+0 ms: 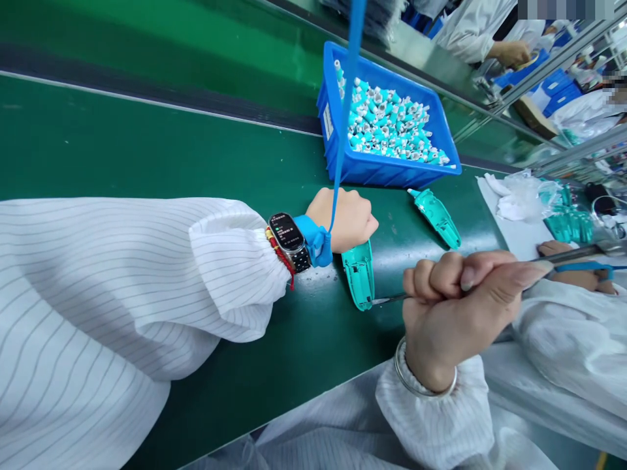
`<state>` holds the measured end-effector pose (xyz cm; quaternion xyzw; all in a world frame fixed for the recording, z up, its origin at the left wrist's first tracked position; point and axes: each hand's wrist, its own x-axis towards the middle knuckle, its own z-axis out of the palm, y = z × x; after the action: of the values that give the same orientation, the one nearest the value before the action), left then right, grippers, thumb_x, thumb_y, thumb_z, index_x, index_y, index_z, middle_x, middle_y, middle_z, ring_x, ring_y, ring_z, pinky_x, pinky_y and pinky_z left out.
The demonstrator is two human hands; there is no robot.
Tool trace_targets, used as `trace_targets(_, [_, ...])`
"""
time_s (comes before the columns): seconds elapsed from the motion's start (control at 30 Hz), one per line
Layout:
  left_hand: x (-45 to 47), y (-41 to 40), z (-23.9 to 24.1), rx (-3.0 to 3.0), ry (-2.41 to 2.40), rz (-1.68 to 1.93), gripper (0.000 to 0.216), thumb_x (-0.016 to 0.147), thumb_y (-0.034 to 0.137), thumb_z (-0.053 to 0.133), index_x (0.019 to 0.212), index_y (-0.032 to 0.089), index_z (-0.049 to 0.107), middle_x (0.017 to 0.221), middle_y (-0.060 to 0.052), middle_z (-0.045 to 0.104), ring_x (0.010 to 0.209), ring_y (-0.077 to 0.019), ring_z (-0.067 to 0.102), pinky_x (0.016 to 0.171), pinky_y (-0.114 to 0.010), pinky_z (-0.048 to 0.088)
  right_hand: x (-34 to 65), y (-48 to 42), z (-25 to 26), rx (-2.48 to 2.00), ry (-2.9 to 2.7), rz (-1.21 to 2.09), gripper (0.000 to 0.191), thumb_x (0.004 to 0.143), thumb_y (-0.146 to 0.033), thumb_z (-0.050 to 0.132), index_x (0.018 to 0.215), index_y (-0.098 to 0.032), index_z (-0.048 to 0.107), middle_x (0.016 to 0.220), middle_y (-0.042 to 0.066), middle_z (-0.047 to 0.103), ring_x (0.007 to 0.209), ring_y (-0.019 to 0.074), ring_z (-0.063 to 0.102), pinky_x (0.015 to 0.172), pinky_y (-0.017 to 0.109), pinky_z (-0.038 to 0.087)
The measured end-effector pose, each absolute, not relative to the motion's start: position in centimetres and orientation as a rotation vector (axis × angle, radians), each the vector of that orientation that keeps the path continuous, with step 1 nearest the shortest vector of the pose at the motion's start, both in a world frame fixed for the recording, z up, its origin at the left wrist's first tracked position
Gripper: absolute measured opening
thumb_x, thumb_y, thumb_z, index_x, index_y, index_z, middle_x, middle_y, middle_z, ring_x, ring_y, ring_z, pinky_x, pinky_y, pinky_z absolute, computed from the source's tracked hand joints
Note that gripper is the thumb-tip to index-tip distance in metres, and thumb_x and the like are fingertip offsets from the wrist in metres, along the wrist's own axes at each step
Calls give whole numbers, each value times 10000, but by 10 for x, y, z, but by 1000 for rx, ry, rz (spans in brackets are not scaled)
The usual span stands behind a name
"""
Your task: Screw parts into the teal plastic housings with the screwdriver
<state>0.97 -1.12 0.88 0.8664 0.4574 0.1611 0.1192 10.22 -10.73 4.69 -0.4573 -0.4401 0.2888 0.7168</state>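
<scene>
Grasping teal shell [359,277] with left hand [343,215], between near and far edges of surface [147,153]; clenching tool [390,299] in right hand [460,310], with tip at shell's end. Seemingly mid-work; cannot judge remainder.

Looks like a factory assembly line. Can be told from a blue plastic bin [392,171] heaped with teal-and-white parts [386,121] at upper centre, a long green workbench [147,150], and white-clad co-workers [475,29] at upper right.
</scene>
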Motion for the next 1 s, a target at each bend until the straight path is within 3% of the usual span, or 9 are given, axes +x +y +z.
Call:
trace_targets(0.33, [9,-13,9,2522,1372,454,403,811,279,310,753,108,670,763,-146,660,748,-272,626,559,-301,320,95,-115,41,-1055,-985,555,349,936,-399,320,642,-224,394,489,-64,133,356,64,128,319,207,154])
trace_targets(0.53, [11,-12,11,2517,1418,374,423,806,290,295,772,115,679,744,-150,659,750,-301,629,555,-327,356,92,-113,37,-1006,-922,524,336,895,-412,436,625,-215,399,473,-73,166,347,49,142,314,188,148])
trace_targets(0.73, [10,-9,10,2503,1435,261,430,811,302,288,829,126,680,793,-141,664,793,-287,631,627,-346,417,107,-101,44,-995,-926,767,388,900,-481,367,623,-211,356,458,-95,144,348,45,118,329,168,164])
trace_targets(0.87, [9,-8,10,2536,1428,218,426,820,306,286,825,128,673,800,-139,664,809,-279,634,645,-336,427,138,-66,53,-1151,-1260,654,156,850,-370,518,874,-216,510,485,-101,279,356,55,233,367,190,206])
trace_targets(0.93, [9,-7,11,2540,1412,197,427,830,314,280,815,134,667,805,-134,663,809,-266,635,651,-322,426,156,-34,57,-1361,-1555,398,220,816,-286,565,1015,-200,528,569,-62,427,451,86,385,444,221,304])
trace_targets(1.0, [7,-4,13,2508,1396,160,425,841,344,284,805,148,659,805,-121,661,797,-251,634,646,-303,420,169,3,61,-1584,-1847,147,211,819,-224,532,1014,-150,564,725,18,558,628,132,507,594,266,389])
